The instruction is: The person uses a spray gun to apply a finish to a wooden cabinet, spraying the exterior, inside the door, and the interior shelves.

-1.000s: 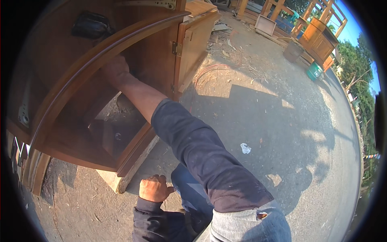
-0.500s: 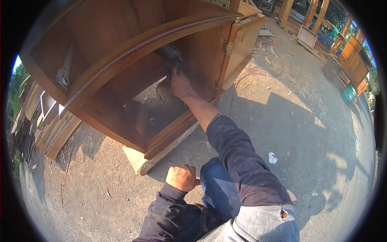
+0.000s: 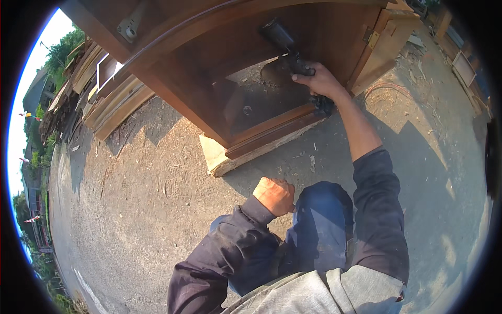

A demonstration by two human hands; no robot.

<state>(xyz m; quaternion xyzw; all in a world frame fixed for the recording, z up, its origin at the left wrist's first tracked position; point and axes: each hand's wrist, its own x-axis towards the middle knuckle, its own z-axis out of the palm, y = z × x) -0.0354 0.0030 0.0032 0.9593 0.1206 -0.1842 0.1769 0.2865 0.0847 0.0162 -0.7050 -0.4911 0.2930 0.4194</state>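
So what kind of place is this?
Probably an outdoor woodworking yard: there's a brown wooden cabinet, a pile of boards beyond it to the left, and sunlight falling on the dusty ground.

The grip of the right hand (image 3: 320, 82) is closed around a black tool (image 3: 298, 65), which has a cylinder (image 3: 280, 34) at its far end. This hand is at the front opening of a brown wooden cabinet (image 3: 175, 97). The cabinet rests on a pale wooden block (image 3: 213, 156), and its door (image 3: 380, 60) stands open on a hinge (image 3: 373, 40). The left hand (image 3: 275, 195) is curled, just beside the knee (image 3: 325, 220) in blue trousers. Wooden boards (image 3: 116, 112) are stacked to the left, on the ground (image 3: 151, 209).
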